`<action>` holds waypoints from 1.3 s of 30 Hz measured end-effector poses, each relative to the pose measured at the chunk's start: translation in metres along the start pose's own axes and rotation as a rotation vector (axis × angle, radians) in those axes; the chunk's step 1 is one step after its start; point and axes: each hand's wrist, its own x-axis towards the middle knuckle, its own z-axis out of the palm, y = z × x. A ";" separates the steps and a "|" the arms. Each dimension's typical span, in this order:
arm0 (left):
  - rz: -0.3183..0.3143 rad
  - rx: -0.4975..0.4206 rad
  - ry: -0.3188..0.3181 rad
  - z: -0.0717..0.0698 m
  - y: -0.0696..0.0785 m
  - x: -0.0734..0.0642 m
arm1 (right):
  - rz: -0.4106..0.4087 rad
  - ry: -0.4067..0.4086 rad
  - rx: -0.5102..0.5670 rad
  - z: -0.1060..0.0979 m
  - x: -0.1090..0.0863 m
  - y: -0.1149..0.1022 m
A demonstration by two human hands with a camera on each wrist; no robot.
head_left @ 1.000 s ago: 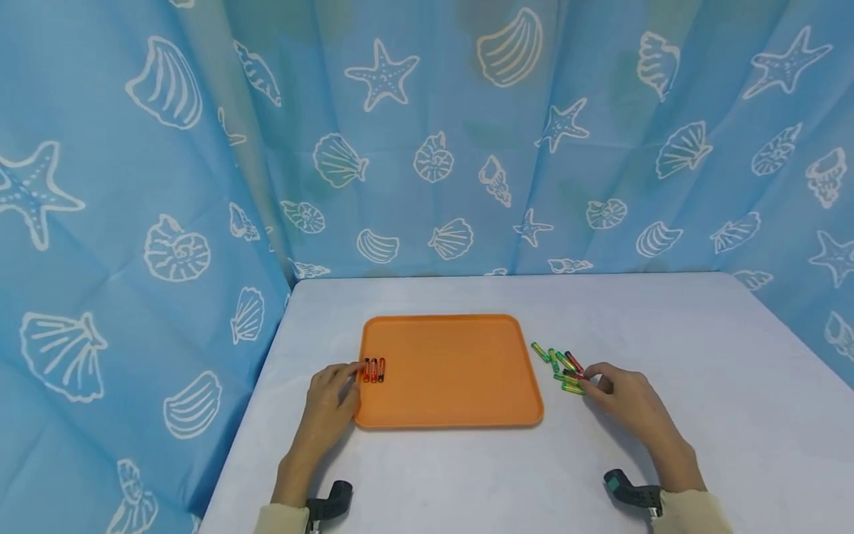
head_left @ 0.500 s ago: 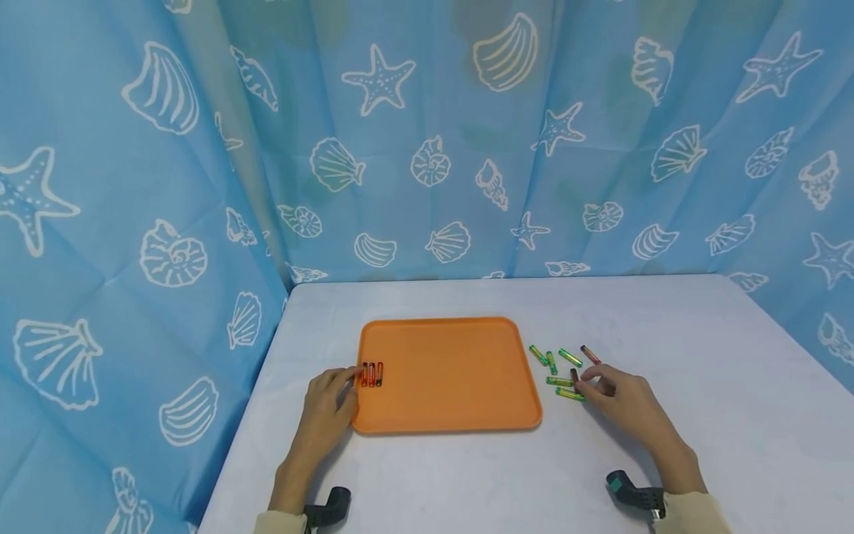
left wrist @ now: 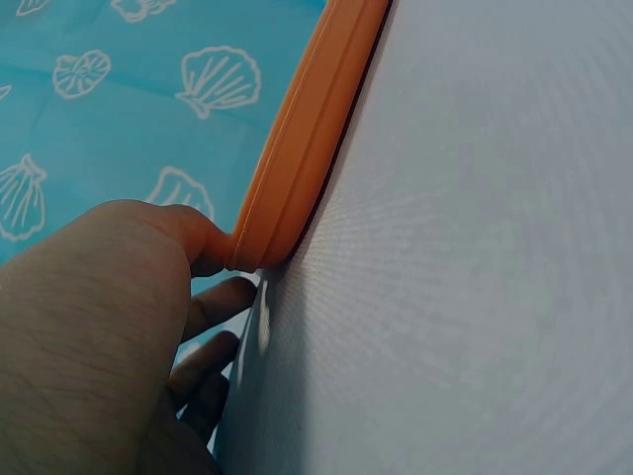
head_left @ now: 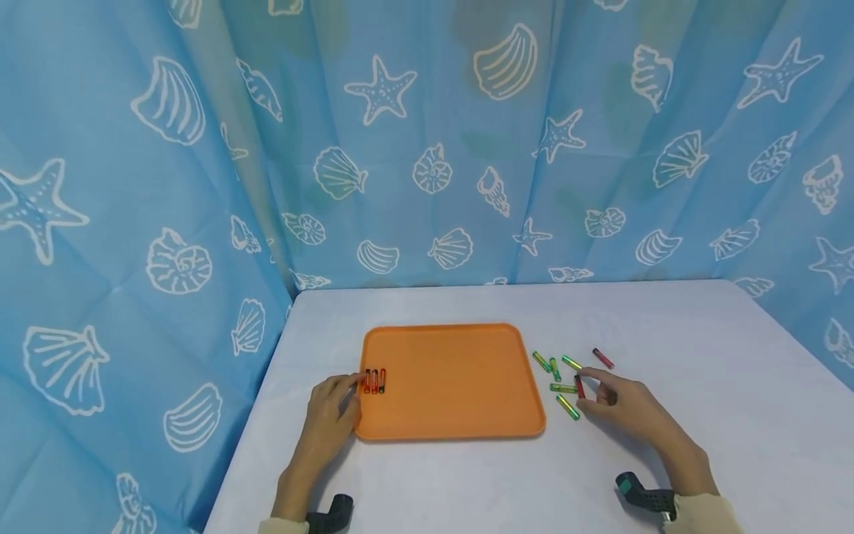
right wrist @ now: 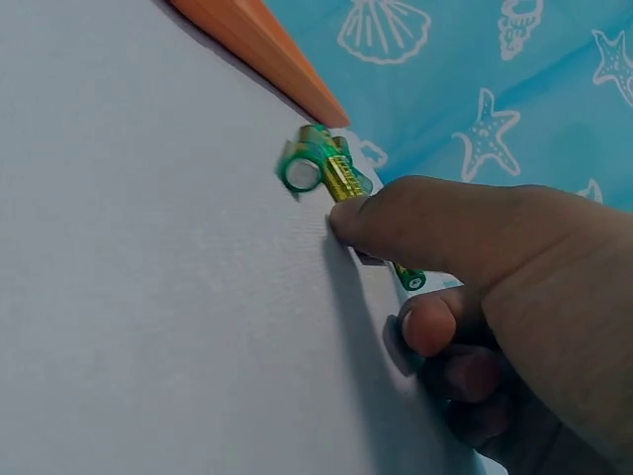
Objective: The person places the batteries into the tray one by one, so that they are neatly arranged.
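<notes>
My left hand [head_left: 330, 408] rests at the left rim of an orange tray [head_left: 460, 382], its thumb touching the tray's outer wall in the left wrist view. Several red-and-black batteries [head_left: 375, 381] stand side by side inside the tray, close to the index fingertip. Beyond the tray's right side, my right hand [head_left: 634, 408] pinches a red battery [head_left: 580, 386] between thumb and index finger; in the right wrist view the thumb mostly hides it. Around those fingertips lie several green batteries [head_left: 568, 407]. Another red battery [head_left: 603, 358] lies apart, farther back.
A white cloth [head_left: 467, 482] covers the table. Behind and to the left hangs a blue shell-print curtain [head_left: 414, 163]. Black wrist cameras [head_left: 643, 493] sit on both forearms.
The clustered batteries have been spread apart: one red battery has shifted back and right, and green ones lie farther apart. My right fingers now pinch a red one. My left hand stays at the tray.
</notes>
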 end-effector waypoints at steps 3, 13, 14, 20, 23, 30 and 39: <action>-0.006 -0.008 0.000 0.001 0.000 0.000 | 0.019 -0.027 -0.007 -0.001 0.000 -0.002; -0.012 -0.003 0.019 0.001 -0.003 0.000 | 0.009 -0.009 0.048 -0.002 0.000 -0.002; -0.013 -0.003 0.021 0.001 -0.003 0.000 | 0.011 -0.004 0.046 -0.002 0.000 -0.002; -0.004 -0.008 0.031 0.000 -0.003 0.000 | 0.007 0.072 0.015 -0.001 0.000 -0.007; 0.008 -0.008 0.039 -0.001 -0.003 0.000 | -0.026 0.121 0.031 -0.002 0.002 -0.012; 0.010 -0.004 0.032 -0.003 -0.001 0.000 | -0.106 0.157 0.087 -0.001 0.003 -0.029; -0.001 -0.001 0.024 0.000 -0.003 0.000 | -0.140 0.123 0.118 0.008 0.007 -0.051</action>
